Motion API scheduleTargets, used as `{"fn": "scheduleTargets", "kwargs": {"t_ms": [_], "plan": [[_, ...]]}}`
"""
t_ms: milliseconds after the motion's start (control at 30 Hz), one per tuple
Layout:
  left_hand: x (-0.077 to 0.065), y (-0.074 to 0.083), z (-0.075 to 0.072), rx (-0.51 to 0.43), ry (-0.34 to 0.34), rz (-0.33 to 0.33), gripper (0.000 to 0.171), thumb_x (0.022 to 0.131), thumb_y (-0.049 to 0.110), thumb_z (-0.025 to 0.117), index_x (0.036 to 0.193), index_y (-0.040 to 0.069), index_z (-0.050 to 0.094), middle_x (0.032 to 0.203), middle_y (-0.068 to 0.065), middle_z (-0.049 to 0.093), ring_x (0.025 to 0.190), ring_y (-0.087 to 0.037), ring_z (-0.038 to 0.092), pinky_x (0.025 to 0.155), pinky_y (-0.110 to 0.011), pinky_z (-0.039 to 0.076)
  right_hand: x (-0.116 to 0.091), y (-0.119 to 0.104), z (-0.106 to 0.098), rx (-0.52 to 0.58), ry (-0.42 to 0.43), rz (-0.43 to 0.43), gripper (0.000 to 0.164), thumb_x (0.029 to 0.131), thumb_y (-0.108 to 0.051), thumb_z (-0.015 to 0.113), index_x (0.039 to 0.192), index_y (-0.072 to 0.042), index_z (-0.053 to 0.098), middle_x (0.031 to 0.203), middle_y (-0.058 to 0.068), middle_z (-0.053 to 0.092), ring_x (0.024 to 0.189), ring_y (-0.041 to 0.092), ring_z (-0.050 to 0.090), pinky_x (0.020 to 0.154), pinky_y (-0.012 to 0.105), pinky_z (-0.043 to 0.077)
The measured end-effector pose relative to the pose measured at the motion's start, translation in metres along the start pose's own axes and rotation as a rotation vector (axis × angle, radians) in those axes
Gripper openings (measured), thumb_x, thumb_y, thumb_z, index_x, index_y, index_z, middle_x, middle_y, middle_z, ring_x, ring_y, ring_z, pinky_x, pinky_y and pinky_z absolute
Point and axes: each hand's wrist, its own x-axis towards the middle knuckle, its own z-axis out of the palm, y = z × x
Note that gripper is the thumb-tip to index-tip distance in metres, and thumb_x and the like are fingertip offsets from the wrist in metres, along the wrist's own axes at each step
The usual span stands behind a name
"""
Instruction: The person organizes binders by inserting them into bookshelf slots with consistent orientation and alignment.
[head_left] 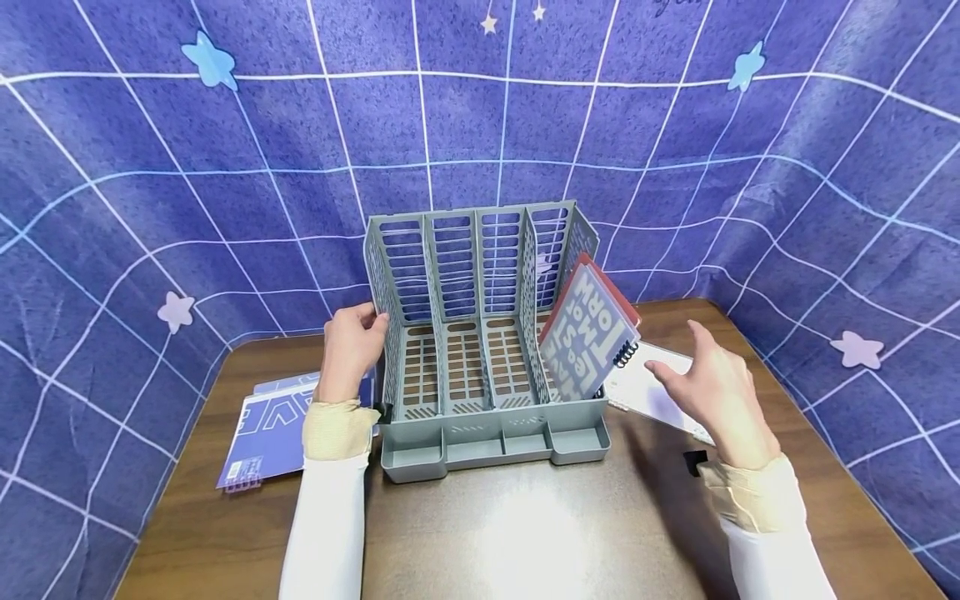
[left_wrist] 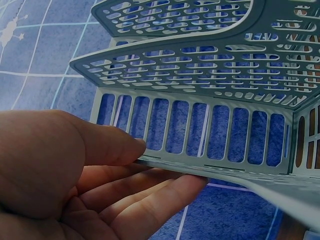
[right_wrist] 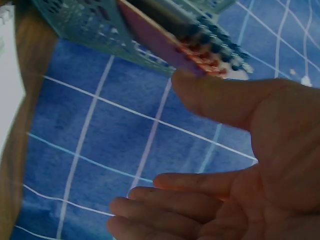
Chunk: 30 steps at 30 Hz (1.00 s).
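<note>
Grey rack (head_left: 480, 427) gripped at its left wall

The rack was stood on the wooden table (head_left: 465, 533), its left side wall pinched between the thumb and fingers of the left hand (head_left: 352, 350). In its rightmost compartment a lettered notebook (head_left: 588, 333) and a red notebook (head_left: 621, 300) were tilted together, their rings turned rightward. Just beside those rings the right hand (head_left: 712, 392) was held with thumb and fingers spread, nothing grasped. A white notepad (head_left: 652, 390) was laid right of the rack, blue notebooks (head_left: 273, 429) left of it. Behind, a blue cloth (head_left: 465, 125) was hung.
</note>
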Motion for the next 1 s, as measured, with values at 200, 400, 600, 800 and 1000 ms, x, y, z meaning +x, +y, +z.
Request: {"fn": "scheduleTargets", "kwargs": {"t_ms": [200,400,600,800,1000], "plan": [[0.0,-0.001,0.0,0.002,-0.002,-0.006,0.022,0.096,0.027,0.059,0.104,0.015,0.076,0.09,-0.004,0.075,0.079,-0.027,0.062,0.074,-0.044,0.05,0.013,0.013,0.025,0.004,-0.152,-0.008,0.095,0.083,-0.048,0.073,0.146,0.01,0.033,0.136,0.038,0.047,0.116,0.059,0.047,0.095,0.068,0.04],[-0.001,0.001,-0.001,-0.009,-0.005,-0.007,0.022,0.096,0.024,0.059,0.106,0.012,0.075,0.092,-0.007,0.075,0.083,-0.028,0.063,0.076,-0.045,0.051,0.021,0.03,0.058,-0.006,-0.267,-0.059,0.096,0.081,-0.045,0.076,0.143,0.013,0.032,0.138,0.041,0.041,0.124,0.058,0.04,0.103,0.065,0.034],[-0.001,0.001,-0.002,-0.024,-0.02,-0.026,0.027,0.097,0.025,0.059,0.115,0.011,0.074,0.097,-0.009,0.075,0.09,-0.028,0.065,0.081,-0.046,0.052,0.023,0.038,0.083,0.003,-0.334,-0.106,0.1,0.075,-0.044,0.081,0.145,0.008,0.033,0.136,0.037,0.044,0.123,0.051,0.045,0.102,0.064,0.037],[0.0,-0.001,-0.002,-0.023,-0.021,-0.041,0.029,0.097,0.025,0.059,0.117,0.011,0.073,0.101,-0.009,0.074,0.094,-0.028,0.065,0.084,-0.047,0.052,0.022,0.039,0.102,-0.033,-0.43,-0.134,0.083,0.068,-0.048,0.085,0.123,0.003,0.049,0.117,0.024,0.053,0.11,0.041,0.051,0.093,0.058,0.044],[0.0,0.0,-0.001,-0.024,-0.015,-0.036,0.028,0.096,0.025,0.059,0.116,0.012,0.074,0.101,-0.009,0.074,0.094,-0.028,0.065,0.083,-0.047,0.052,0.021,0.044,0.111,-0.084,-0.452,-0.166,0.072,0.067,-0.046,0.085,0.113,0.001,0.056,0.109,0.018,0.056,0.103,0.037,0.053,0.089,0.055,0.046]]}}
